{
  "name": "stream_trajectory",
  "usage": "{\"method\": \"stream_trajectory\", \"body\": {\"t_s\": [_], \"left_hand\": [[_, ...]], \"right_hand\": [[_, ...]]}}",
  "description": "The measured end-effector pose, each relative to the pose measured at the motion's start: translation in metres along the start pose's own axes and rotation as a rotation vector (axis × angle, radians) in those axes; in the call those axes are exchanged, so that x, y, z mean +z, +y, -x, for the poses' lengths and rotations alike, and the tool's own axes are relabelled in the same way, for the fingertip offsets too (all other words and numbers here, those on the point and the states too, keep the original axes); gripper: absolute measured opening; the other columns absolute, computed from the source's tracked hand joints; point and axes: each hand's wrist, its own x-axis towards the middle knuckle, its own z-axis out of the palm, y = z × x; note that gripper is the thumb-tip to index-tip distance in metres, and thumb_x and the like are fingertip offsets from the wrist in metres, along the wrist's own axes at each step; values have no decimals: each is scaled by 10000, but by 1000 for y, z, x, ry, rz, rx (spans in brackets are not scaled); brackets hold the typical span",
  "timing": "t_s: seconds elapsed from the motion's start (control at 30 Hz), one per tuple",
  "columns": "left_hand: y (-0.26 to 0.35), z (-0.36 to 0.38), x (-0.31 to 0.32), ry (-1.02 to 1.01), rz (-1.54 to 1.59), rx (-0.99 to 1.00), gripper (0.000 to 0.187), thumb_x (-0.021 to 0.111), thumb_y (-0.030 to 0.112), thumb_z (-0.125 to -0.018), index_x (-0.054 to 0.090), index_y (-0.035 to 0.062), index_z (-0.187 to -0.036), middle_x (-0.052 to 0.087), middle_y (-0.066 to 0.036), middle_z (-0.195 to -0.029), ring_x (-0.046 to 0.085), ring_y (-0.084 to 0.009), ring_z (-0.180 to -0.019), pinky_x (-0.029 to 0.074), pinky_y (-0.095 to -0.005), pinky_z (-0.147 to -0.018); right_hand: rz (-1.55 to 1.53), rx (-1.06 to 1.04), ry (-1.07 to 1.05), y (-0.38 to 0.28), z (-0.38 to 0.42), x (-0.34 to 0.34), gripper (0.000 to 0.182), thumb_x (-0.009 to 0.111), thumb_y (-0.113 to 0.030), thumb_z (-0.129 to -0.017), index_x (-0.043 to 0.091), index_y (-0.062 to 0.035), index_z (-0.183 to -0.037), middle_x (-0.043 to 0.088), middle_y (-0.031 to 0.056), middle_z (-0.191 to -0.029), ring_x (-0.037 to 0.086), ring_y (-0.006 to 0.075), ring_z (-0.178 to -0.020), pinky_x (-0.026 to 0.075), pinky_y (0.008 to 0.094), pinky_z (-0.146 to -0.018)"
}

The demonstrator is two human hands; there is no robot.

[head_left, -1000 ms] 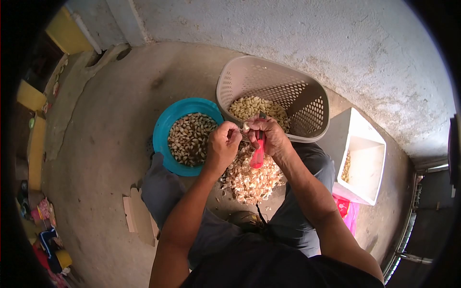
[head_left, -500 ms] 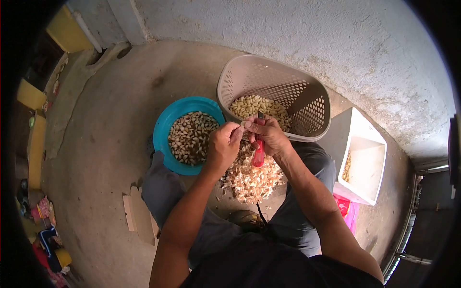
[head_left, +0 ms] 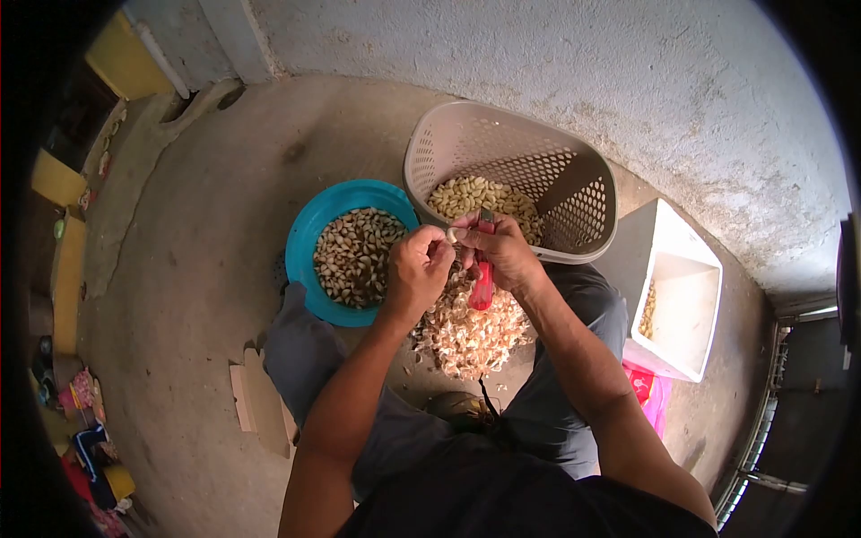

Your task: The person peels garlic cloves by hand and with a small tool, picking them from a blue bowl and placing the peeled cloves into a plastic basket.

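Observation:
Between the fingertips of my left hand (head_left: 418,269) is a pale garlic clove (head_left: 451,235), and the right fingertips touch it too. My right hand (head_left: 509,258) is closed around a red utility knife (head_left: 482,289), its blade end pointing away from me. Directly below lies a heap of papery garlic skins (head_left: 473,336). To the left, a teal basin (head_left: 300,235) holds unpeeled garlic cloves (head_left: 345,260) in dark liquid. Just beyond my hands stands a grey-brown perforated basket (head_left: 489,121) with peeled cloves (head_left: 475,193) at its bottom.
A white foam box (head_left: 704,309) lies tipped on the right, with some cloves inside. Pink plastic (head_left: 659,408) sits under it. Flattened cardboard (head_left: 258,399) rests on the concrete floor (head_left: 197,269) at left. A rough wall (head_left: 583,63) rises behind the basket.
Both hands stay almost in place. The fingertips have shifted slightly around the clove, which shows a little more, and the knife has tilted a touch.

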Motion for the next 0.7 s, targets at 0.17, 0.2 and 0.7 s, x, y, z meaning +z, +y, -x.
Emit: {"method": "stream_trajectory", "body": {"t_s": [0.17, 0.2, 0.7], "left_hand": [[3, -1, -1, 35, -89, 49, 46, 638, 14, -887, 613, -18, -866, 566, -103, -648, 538, -155, -567, 457, -333, -548], [3, -1, -1, 36, -66, 21, 45, 638, 17, -890, 617, -17, -869, 569, -95, -644, 533, -145, -564, 452, -329, -544], [20, -2, -14, -50, 171, -189, 117, 611, 47, -958, 678, -47, -939, 629, -23, -742, 579, -80, -594, 522, -251, -569]], "right_hand": [[322, -96, -37, 7, -1, -3, 193, 656, -153, -1015, 653, 38, -1041, 653, 61, -710, 576, 112, -494, 433, 245, -418], [386, -101, -62, 6, -2, -5, 212, 647, -172, -1025, 652, 40, -1035, 657, 67, -719, 574, 112, -491, 432, 245, -419], [-93, 98, 1, -5, -6, -16, 248, 596, -215, -1033, 686, 14, -1011, 708, 95, -881, 602, 109, -563, 405, 227, -400]]}}
